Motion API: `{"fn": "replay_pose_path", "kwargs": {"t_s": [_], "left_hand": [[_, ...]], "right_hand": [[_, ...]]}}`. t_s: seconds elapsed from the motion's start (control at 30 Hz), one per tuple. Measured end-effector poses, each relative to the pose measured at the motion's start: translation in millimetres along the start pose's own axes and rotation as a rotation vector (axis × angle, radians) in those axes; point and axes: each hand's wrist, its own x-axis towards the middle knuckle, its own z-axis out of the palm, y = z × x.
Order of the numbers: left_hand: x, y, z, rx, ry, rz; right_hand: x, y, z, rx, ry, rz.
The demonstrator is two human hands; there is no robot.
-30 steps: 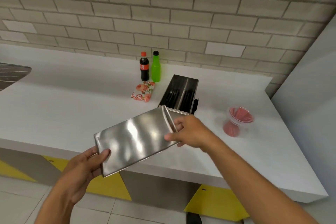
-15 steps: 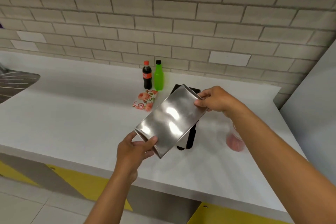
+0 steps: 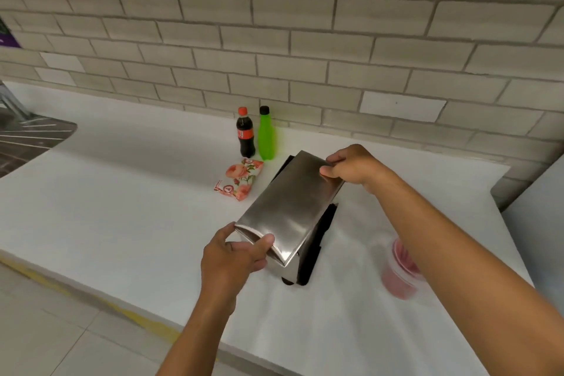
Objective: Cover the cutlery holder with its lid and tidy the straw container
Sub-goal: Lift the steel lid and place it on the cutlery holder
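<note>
A shiny steel lid [image 3: 290, 207] lies lengthwise over the cutlery holder [image 3: 314, 250], whose black side and steel front corner show beneath it on the right and near end. My left hand [image 3: 235, 256] grips the lid's near end. At the far end my right hand [image 3: 351, 166] pinches the lid's right corner. Whether the lid sits fully down on the holder I cannot tell. To the right stands a clear straw container [image 3: 399, 272] with red straws, partly hidden behind my right forearm and blurred.
On the white counter [image 3: 122, 207], a cola bottle [image 3: 245, 133] and a green bottle [image 3: 266, 134] stand by the brick wall, with a flowered packet [image 3: 239, 178] in front of them. A metal drainer [image 3: 27, 140] is at far left. A white wall panel [image 3: 537, 223] borders the right.
Both hands carried the lid from in front of the counter edge, turned it lengthwise and lowered it over the cutlery holder, which it now covers. The view moved closer.
</note>
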Motion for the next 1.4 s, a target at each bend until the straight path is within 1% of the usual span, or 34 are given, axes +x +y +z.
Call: {"fn": "replay_pose_path", "kwargs": {"t_s": [0.27,0.37,0.5,0.63,0.8,0.93,1.1,1.4], "left_hand": [[-2.2,10.3,27.1,0.106,0.145,0.01],[-6.3,12.7,31.2,0.168,0.177,0.036],[-12.1,17.0,37.7,0.258,0.211,0.071],[-12.8,19.6,41.1,0.341,0.238,0.079],[-9.4,24.3,41.0,0.397,0.212,0.091],[-9.7,27.1,41.0,0.385,0.198,0.088],[-8.6,31.3,41.1,0.391,0.179,0.086],[-1.6,29.0,36.6,0.438,0.168,0.091]], "right_hand": [[42.7,-0.3,1.3,-0.047,-0.084,-0.093],[52.9,-3.3,5.1,-0.097,-0.104,-0.144],[61.2,-3.8,6.5,-0.151,-0.142,-0.169],[64.4,-2.4,4.0,-0.139,-0.16,-0.179],[64.9,-1.7,0.6,-0.257,-0.2,-0.205],[63.8,0.5,1.6,-0.252,-0.191,-0.204],[64.3,0.1,2.5,-0.304,-0.203,-0.212],[63.3,4.8,7.0,-0.271,-0.186,-0.185]]}}
